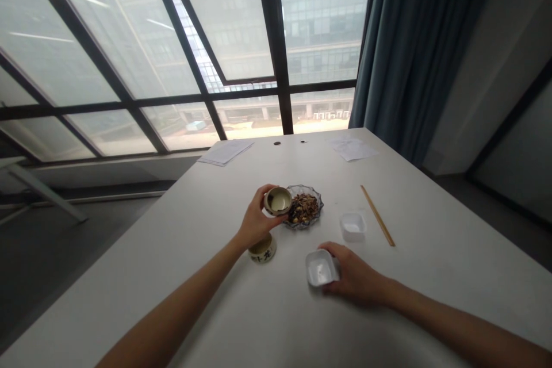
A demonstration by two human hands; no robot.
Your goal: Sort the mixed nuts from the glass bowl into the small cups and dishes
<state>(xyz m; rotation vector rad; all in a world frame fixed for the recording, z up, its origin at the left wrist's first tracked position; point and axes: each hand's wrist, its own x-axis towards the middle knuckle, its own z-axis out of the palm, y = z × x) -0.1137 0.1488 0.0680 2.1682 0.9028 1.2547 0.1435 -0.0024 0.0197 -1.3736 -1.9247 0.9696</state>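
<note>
My left hand (257, 219) is wrapped round a small beige ceramic cup (278, 201), its mouth tilted toward me and no contents plainly visible inside. The cup overlaps the left side of a scalloped glass dish (319, 207) that holds a heap of brown dried pieces (304, 207) with some pale bits. Beneath my left wrist a second ceramic cup (262, 250) with dark characters stands on the table, partly covered. My right hand (349, 273) grips a small white square plastic container (319, 268) from its right side. Whether that container touches the table I cannot tell.
Another white square container (352, 226) stands right of the dish, with wooden chopsticks (378, 216) lying beyond it. Papers (226, 152) lie at the far left of the white table (297, 167), and more papers (354, 148) at the far right. Windows and a blue curtain (401, 57) are behind.
</note>
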